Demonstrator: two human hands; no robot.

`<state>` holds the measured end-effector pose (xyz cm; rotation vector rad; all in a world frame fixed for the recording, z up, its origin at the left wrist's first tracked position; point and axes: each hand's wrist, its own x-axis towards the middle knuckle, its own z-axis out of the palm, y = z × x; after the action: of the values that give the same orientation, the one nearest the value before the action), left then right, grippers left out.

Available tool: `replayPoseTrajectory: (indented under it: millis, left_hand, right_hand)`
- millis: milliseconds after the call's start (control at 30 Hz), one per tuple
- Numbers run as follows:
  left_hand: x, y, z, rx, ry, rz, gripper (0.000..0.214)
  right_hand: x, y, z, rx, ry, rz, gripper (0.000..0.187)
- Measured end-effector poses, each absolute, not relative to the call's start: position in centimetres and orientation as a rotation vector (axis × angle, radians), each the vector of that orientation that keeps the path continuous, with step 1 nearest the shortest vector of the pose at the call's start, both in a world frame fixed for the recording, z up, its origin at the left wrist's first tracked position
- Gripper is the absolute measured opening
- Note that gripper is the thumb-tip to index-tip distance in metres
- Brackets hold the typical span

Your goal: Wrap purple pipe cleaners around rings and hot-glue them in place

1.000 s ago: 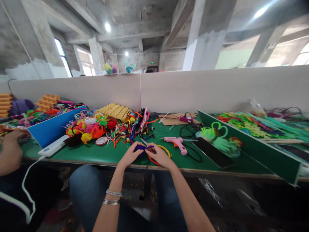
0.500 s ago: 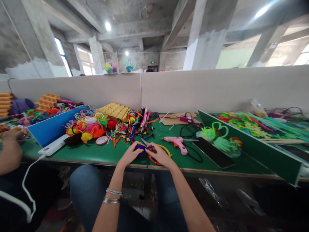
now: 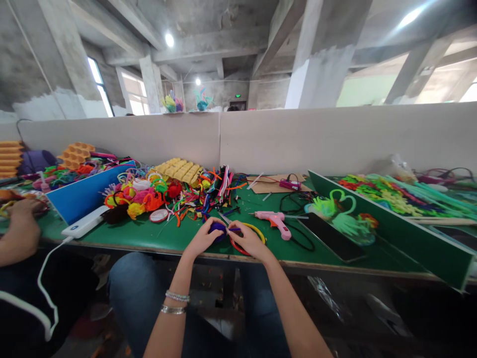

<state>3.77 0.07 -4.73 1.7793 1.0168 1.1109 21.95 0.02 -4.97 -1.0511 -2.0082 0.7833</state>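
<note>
Between my two hands, at the table's front edge, is a dark purple fuzzy piece (image 3: pixel 217 229) that looks like bent pipe cleaner. My left hand (image 3: pixel 204 236) has its fingers closed round its left side. The fingers of my right hand (image 3: pixel 245 239) pinch a purple pipe cleaner end (image 3: pixel 235 229) beside it. Scissors (image 3: pixel 225 218) with red and yellow handles (image 3: pixel 260 232) lie partly hidden behind and under my right hand; I cannot tell whether both coloured loops belong to them. A pink glue gun (image 3: pixel 275 222) rests to the right, its nozzle pointing left.
A heap of colourful pipe cleaner pieces (image 3: pixel 143 196) and a yellow egg tray (image 3: pixel 179 171) lie left. Right are a black phone (image 3: pixel 331 237), green swan shapes (image 3: pixel 345 221) and a green divider (image 3: pixel 395 228). A blue divider (image 3: pixel 91 191) and power strip (image 3: pixel 85 222) separate a co-worker's arm (image 3: pixel 21 226).
The purple pipe cleaner end in my right fingers has shifted slightly and shows less. Both hands stay together; the whole view has moved a little.
</note>
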Motion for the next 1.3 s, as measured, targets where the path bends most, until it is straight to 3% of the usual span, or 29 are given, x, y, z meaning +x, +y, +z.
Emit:
replayPoseTrajectory:
  millis: [1300]
  left_hand:
    - [3.6,0.5,-5.0,1.771,1.065,1.089,0.017]
  right_hand:
    - [21.9,-0.6,-3.8,-1.092,-2.132,0.757,0.019]
